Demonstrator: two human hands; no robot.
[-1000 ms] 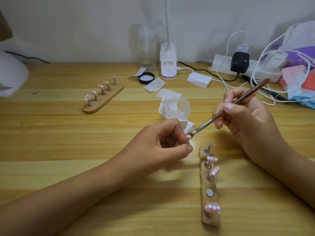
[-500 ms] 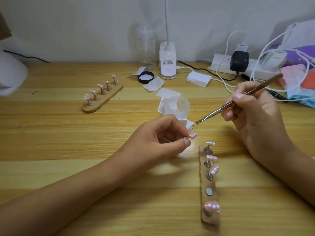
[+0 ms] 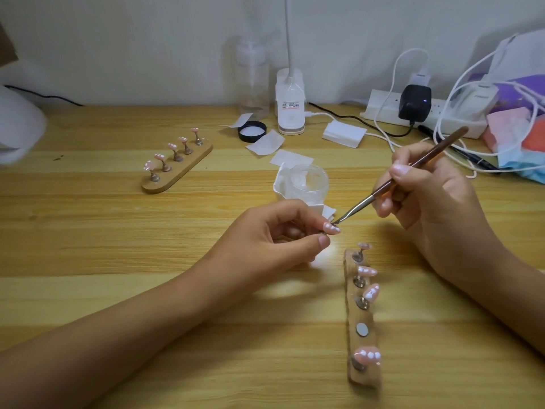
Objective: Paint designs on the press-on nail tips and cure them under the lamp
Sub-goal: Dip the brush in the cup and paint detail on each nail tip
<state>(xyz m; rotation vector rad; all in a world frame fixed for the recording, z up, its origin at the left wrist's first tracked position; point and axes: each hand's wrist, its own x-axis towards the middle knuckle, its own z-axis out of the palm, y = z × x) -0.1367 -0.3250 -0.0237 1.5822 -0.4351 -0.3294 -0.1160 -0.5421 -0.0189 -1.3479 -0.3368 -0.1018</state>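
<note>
With left hand (image 3: 265, 240) pinching a nail tip (image 3: 331, 228), right hand (image 3: 427, 208) grips brush (image 3: 436, 152); jar (image 3: 309, 184) contents unclear.

A wooden table (image 3: 88, 231) carries one nail stand (image 3: 182, 171) at upper left, a second nail stand (image 3: 365, 315) at lower right, a black lid (image 3: 252, 131), lamp base (image 3: 290, 113) and power strip (image 3: 454, 125) along the top

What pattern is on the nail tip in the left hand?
Pale pink with white dots; the head view shows the nail tip pinched by the left hand.
</note>
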